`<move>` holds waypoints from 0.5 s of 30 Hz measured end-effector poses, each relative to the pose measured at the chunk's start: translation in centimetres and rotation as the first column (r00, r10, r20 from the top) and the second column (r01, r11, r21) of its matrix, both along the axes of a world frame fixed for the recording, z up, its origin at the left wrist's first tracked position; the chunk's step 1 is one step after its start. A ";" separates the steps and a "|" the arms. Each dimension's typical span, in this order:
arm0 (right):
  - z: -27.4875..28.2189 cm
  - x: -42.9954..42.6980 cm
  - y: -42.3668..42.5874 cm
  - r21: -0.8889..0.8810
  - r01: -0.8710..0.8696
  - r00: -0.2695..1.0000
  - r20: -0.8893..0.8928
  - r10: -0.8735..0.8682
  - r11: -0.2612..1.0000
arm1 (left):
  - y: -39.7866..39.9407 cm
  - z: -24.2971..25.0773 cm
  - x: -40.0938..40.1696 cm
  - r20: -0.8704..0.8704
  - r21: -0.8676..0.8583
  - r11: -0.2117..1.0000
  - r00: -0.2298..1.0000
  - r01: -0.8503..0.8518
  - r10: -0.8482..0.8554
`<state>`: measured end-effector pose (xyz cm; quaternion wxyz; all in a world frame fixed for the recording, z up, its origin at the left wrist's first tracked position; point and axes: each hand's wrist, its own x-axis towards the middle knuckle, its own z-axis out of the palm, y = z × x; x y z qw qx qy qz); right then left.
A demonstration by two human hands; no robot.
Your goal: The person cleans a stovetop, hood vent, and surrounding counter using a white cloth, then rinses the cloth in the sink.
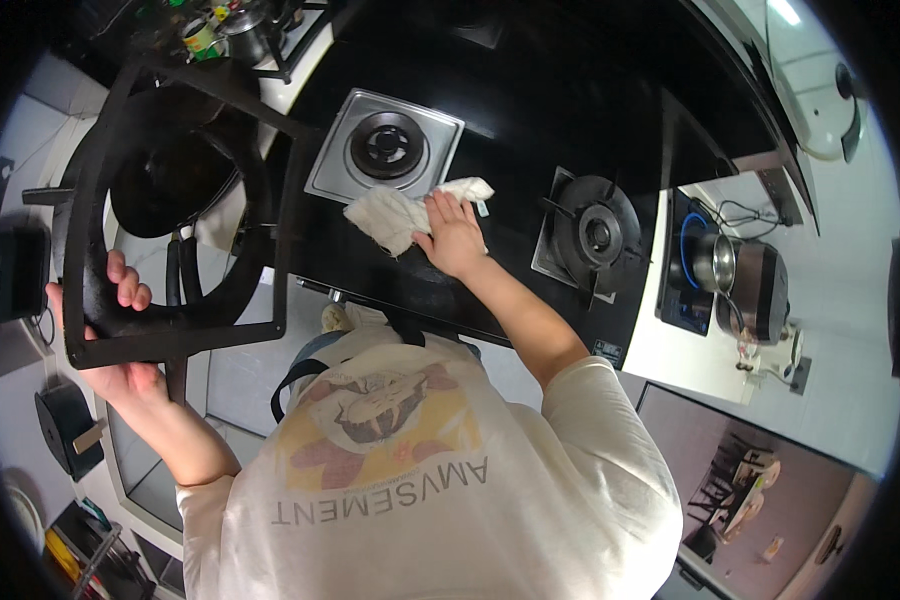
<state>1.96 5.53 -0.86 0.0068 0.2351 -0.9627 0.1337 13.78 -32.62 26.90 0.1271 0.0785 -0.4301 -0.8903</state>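
Observation:
My left hand [131, 382] grips the near edge of a black pan support [229, 335], a square frame with a round ring, and holds it up at the left. My right hand [456, 238] presses flat on a crumpled white cloth [390, 217] on the black gas cooktop [510, 135]. The cloth touches the near edge of the left burner's steel drip tray [440, 135]. That burner [388, 145] has no support over it. At the right, the other burner [600, 234] carries its round black pan support.
Dark woks [165, 180] with black handles show through the raised support. A steel pot [246, 34] and a can [201, 37] stand at the far left. Right of the cooktop are a small saucepan [712, 262], a rice cooker [754, 292] and cables [750, 217].

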 end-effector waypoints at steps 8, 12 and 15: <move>0.2 1.4 -4.4 -0.053 -0.006 0.999 0.041 0.008 0.999 | 1.4 0.4 -1.1 0.020 -0.018 0.993 0.993 -0.115 0.115; -1.7 1.6 -8.5 -0.197 0.004 1.000 0.017 0.000 0.980 | 1.4 1.2 -1.2 0.014 0.010 0.991 0.991 -0.134 0.134; -1.9 -0.4 -12.1 -0.310 -0.103 0.990 0.056 0.126 0.945 | 1.1 1.9 -1.2 0.006 -0.010 0.991 0.991 -0.136 0.136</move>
